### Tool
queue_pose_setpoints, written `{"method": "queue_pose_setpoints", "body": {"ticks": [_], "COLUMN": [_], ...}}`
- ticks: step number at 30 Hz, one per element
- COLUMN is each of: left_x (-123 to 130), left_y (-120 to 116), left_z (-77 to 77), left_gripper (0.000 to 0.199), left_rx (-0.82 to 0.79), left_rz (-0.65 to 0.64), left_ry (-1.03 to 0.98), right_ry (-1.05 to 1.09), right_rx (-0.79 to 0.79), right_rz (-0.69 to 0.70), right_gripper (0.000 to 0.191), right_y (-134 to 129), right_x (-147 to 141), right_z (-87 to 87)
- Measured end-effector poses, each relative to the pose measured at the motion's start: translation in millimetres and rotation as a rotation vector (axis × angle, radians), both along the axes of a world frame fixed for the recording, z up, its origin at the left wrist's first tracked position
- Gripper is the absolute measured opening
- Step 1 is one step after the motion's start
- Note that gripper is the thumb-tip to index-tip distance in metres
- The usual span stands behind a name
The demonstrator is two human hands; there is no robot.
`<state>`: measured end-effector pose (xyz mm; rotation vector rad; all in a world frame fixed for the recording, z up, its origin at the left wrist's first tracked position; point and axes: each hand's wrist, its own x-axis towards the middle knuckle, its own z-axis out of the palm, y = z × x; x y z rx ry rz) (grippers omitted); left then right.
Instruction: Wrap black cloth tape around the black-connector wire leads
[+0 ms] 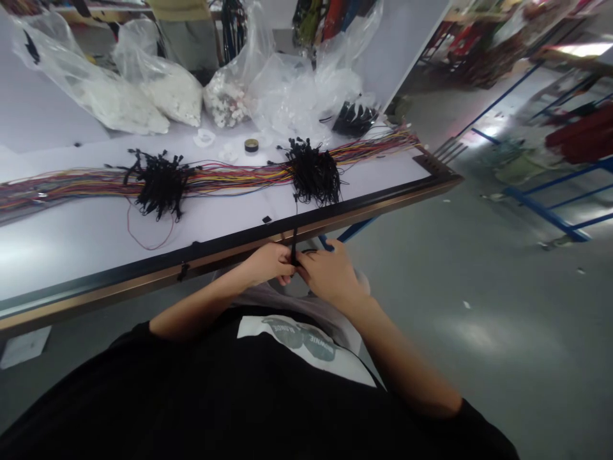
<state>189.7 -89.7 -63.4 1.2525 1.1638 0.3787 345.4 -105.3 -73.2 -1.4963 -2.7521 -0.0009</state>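
Both hands of a seated worker in a black T-shirt point(201, 390) meet at the near edge of a long white worktable point(86, 233), pinching a slim black lead point(294, 239) between them. The lead hangs across the table's dark edge strip point(230, 240), its long axis running from far to near, almost straight and square to the wire run behind it. Its far end points toward the right-hand cluster of black connectors point(313, 172); its near end points at the worker's lap and disappears among the fingers, so its tip cannot be made out. The left hand point(274, 262) has thumb and fingertips drawn narrow on the lead from the left side. The right hand point(330, 271) closes on it from the right, fingers curled inward, one digit raised clear.

On the tabletop, a band of multicoloured wires point(230, 177) stretches from left to right, passing through a left-hand cluster of black connectors point(160, 185) and the right-hand one. A thin red wire point(151, 247) loops out toward the near side, below the left cluster. A small black scrap point(267, 220) lies just beyond the edge strip, left of the lead. Farther back stand a roll of tape point(251, 145) and a row of clear plastic bags point(287, 89), several with white contents. Blue metal frames point(550, 214) stand on the floor at right.
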Motion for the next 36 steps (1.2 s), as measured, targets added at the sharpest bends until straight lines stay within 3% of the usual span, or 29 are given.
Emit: {"method": "queue_pose_setpoints", "body": {"ticks": [8,14,21,28,30,33,35,36], "left_x": [3.0,4.5,15.8,22.4,16.2,2.7,-2.6,-3.2], "left_y": [-6.0,-8.3,-14.6,-8.3,-10.5,-15.1,-14.8,-13.4], "left_z": [-20.3,-30.9,-31.9,-22.8,-17.7,-12.1,-11.8,-12.8], "left_gripper": [0.020,0.016,0.020,0.022,0.024,0.024,0.023,0.022], "left_rx": [0.050,0.122,0.013,0.032,0.043,0.030,0.073,0.114], "left_rz": [-0.155,-0.328,-0.273,-0.226,-0.287,-0.516,-0.589,-0.594], "left_ry": [0.134,0.251,0.308,0.287,0.268,0.167,0.153,0.171], "right_ry": [0.009,-0.042,-0.066,-0.016,0.000,0.030,0.119,0.243], "right_rx": [0.052,-0.105,-0.182,-0.241,-0.261,-0.274,-0.301,-0.351], "right_rz": [0.090,0.025,-0.153,-0.286,-0.393,-0.559,-0.561,-0.486], "right_gripper": [0.020,0.020,0.028,0.026,0.024,0.027,0.028,0.028], "right_y": [-14.1,-21.6,-27.9,-14.2,-2.3,12.6,14.6,13.0], "right_x": [9.2,5.7,3.1,7.1,21.6,52.9,65.9,67.0], "right_z": [-11.5,-20.4,-41.0,-42.2,-41.2,-37.0,-31.9,-28.8]}}
